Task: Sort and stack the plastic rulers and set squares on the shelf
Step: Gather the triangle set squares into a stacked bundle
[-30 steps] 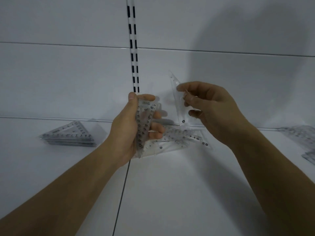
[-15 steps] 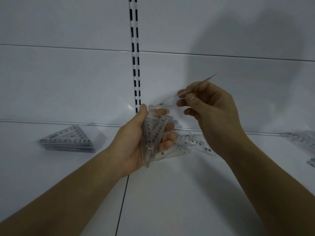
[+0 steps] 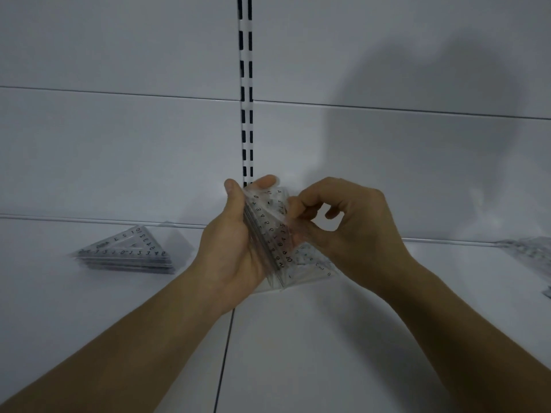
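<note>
Both the left hand (image 3: 235,242) and right hand (image 3: 343,228) pinch set squares (image 3: 268,234) above shelf (image 3: 328,353).

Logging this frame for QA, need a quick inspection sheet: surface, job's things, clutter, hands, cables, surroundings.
Surface: white shelf, seam down its middle.
Job's things: stack of set squares lying at left; held bundle of set squares; loose clear pieces on the shelf beneath the hands; more clear pieces at right edge.
Clutter: nothing seen.
Hands: left hand grips the bundle; right hand pinches its near face.
Cables: nothing seen.
Surroundings: white back panels, slotted upright.
</note>
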Available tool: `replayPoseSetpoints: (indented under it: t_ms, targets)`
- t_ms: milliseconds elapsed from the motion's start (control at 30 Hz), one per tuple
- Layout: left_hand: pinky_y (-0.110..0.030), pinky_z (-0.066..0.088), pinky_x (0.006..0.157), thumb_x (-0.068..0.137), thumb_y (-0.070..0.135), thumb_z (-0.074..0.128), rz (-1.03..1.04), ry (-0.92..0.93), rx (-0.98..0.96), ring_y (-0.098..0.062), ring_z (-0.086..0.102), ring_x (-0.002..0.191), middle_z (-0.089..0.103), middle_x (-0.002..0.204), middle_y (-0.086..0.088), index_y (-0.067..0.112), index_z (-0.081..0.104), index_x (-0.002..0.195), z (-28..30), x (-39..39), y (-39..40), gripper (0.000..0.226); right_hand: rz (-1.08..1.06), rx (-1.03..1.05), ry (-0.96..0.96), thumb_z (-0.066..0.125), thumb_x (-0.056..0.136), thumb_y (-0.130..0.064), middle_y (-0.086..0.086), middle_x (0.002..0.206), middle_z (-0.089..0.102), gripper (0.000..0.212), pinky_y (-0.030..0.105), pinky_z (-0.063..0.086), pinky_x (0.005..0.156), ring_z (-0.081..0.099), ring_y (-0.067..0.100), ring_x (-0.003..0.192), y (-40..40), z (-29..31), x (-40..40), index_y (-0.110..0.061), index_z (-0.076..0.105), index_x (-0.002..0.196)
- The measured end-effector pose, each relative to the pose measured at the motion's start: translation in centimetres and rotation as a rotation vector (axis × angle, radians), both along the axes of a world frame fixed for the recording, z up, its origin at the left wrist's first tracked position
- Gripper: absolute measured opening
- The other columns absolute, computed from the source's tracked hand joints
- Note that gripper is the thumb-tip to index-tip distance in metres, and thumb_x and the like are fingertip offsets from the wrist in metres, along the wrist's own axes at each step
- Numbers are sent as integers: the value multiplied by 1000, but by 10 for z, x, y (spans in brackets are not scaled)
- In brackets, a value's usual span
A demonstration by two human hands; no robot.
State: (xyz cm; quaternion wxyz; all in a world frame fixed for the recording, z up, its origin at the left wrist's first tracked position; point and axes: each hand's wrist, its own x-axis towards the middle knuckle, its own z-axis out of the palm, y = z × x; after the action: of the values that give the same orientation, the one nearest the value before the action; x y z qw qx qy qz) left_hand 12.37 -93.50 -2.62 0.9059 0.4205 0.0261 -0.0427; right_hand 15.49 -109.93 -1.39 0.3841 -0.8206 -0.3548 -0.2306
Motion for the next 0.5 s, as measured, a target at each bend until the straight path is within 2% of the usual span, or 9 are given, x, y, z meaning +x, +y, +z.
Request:
replayPoseSetpoints:
  t_ms: [100, 233, 300, 367, 433, 500]
  targets:
    - [-43, 61, 79, 99, 57, 31, 18, -26, 65, -30, 70, 100, 69, 119, -19, 21, 63, 129, -2, 1, 1, 57, 71, -97, 49, 79, 79, -6, -14, 92, 73, 29, 11, 45, 77, 65, 8, 90, 1, 0, -1, -31, 76, 93]
    - [-35, 59, 65, 100, 56, 31, 55, -52, 43, -24, 64, 81, 72, 105, -14, 19, 62, 129, 1, 1, 4, 56, 43, -22, 144, 76, 87, -23, -17, 107, 66, 31, 18, 51, 74, 62, 8, 97, 3, -3, -2, -31, 65, 115]
    - [-30, 57, 57, 101, 57, 30, 80, -64, 4, -17, 58, 64, 69, 95, -12, 19, 61, 126, 4, 1, 6, 56, 2, 49, 209, 70, 91, -26, -17, 105, 64, 30, 22, 55, 72, 63, 8, 94, 2, -1, 0, -31, 60, 119]
    - [-21, 46, 44, 99, 61, 29, 124, -78, 56, -12, 50, 52, 68, 91, -10, 22, 61, 125, 5, 2, 9, 57, -49, 63, 244, 63, 95, -23, -14, 96, 65, 19, 19, 52, 69, 63, 7, 88, -6, 3, 4, -27, 62, 114]
    - [-19, 38, 39, 97, 64, 29, 175, -94, 159, -11, 46, 48, 70, 91, -7, 24, 62, 121, 6, 5, 11, 58, -98, -163, 278, 65, 94, -33, -15, 93, 65, 17, 17, 45, 71, 61, 4, 85, -16, 5, 9, -29, 66, 110]
    - [-18, 36, 38, 97, 65, 27, 217, -119, 227, -11, 43, 46, 71, 90, -6, 24, 63, 119, 6, 7, 12, 59, -95, -486, 359, 70, 86, -50, -16, 105, 64, 35, 23, 44, 81, 57, 3, 93, -19, 3, 10, -32, 67, 115]
